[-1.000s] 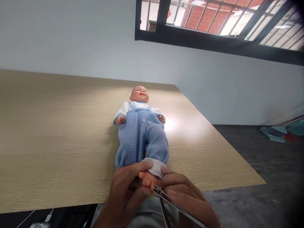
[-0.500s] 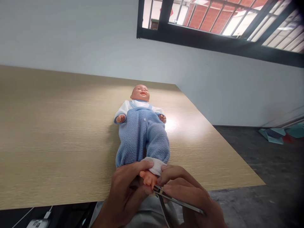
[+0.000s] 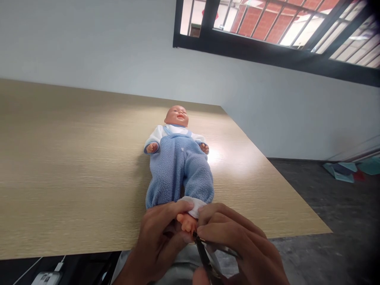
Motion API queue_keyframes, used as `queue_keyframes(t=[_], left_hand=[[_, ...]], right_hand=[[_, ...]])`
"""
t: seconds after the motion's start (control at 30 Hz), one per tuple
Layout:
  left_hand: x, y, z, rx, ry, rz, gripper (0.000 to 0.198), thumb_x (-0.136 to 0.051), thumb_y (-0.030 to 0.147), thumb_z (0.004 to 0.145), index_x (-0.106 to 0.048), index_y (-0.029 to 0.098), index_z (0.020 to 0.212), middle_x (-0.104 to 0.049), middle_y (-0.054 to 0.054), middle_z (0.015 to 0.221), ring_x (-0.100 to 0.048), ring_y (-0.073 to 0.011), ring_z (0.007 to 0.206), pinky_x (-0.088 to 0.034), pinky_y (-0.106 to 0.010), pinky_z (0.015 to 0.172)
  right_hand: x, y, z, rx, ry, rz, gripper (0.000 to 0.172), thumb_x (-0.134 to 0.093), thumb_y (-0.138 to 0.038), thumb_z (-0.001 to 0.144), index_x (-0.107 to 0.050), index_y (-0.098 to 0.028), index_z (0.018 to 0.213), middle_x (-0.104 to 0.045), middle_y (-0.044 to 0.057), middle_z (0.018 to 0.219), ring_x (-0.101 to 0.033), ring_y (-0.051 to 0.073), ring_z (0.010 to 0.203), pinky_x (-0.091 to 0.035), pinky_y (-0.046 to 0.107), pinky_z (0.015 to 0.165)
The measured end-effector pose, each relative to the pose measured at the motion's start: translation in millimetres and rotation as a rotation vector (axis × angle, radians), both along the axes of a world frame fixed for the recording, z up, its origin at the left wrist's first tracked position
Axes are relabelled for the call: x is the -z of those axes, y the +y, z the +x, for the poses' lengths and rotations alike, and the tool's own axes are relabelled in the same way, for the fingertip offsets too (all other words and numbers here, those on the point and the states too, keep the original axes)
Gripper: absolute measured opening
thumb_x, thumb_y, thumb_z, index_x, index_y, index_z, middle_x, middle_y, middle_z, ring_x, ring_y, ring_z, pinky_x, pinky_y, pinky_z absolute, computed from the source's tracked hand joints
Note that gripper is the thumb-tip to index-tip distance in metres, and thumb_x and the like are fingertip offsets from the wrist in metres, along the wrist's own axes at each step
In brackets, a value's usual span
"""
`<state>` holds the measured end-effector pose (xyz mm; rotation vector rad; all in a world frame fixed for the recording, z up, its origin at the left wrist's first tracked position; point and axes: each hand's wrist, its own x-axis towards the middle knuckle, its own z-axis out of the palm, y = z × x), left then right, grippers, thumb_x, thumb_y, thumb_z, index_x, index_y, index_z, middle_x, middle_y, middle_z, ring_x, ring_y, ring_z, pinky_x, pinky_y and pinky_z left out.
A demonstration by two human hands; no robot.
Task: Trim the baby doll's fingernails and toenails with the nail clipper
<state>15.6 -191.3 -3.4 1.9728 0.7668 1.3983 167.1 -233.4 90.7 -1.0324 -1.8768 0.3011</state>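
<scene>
A baby doll (image 3: 178, 158) in blue fleece overalls and a white top lies on its back on the wooden table, its head toward the wall. My left hand (image 3: 160, 233) is closed round the doll's bare foot (image 3: 187, 222) at the near edge, thumb below and fingers at the white cuff (image 3: 194, 204). In my right hand (image 3: 237, 237) is a metal nail clipper (image 3: 204, 253), its jaws against the toes. Part of the clipper is hidden by my fingers.
The table's (image 3: 74, 158) near edge runs under my wrists. A white plug device (image 3: 47, 278) with a cable sits below at the left. Teal and red items (image 3: 341, 171) lie on the dark floor at the right. A barred window (image 3: 267, 23) is above.
My right fingers have shifted slightly up and left over the clipper, and its arms now show at a different angle. My left hand still holds the foot.
</scene>
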Motion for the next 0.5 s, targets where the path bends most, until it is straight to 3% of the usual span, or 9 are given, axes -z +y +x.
queue_keyframes(t=[0.3, 0.37, 0.5], left_hand=[[-5.8, 2, -1, 0.059, 0.006, -0.023, 0.029, -0.052, 0.035, 0.097, -0.059, 0.029, 0.125, -0.077, 0.001, 0.097, -0.076, -0.0196, 0.084, -0.060, -0.024, 0.071], [-6.9, 3, -1, 0.052, 0.006, -0.017, 0.027, -0.055, 0.034, 0.096, -0.061, 0.028, 0.122, -0.077, 0.000, 0.098, -0.076, -0.0192, 0.085, -0.060, -0.023, 0.074], [-5.0, 1, -2, -0.004, 0.020, -0.006, 0.026, -0.057, 0.033, 0.096, -0.064, 0.025, 0.119, -0.078, -0.002, 0.100, -0.075, -0.0163, 0.083, -0.059, -0.022, 0.078]], right_hand=[[-12.6, 4, -4, 0.035, -0.167, 0.022, 0.008, -0.066, -0.027, 0.090, -0.063, -0.020, 0.093, -0.068, 0.000, 0.071, -0.069, 0.016, 0.071, -0.059, 0.026, 0.071], [-9.3, 4, -3, 0.019, -0.123, 0.000, 0.009, -0.067, -0.029, 0.091, -0.063, -0.021, 0.093, -0.069, 0.000, 0.073, -0.069, 0.016, 0.072, -0.059, 0.026, 0.072], [5.1, 3, -2, 0.028, 0.162, 0.004, 0.029, -0.067, -0.050, 0.091, -0.062, -0.022, 0.098, -0.071, 0.002, 0.080, -0.070, 0.017, 0.074, -0.059, 0.026, 0.071]])
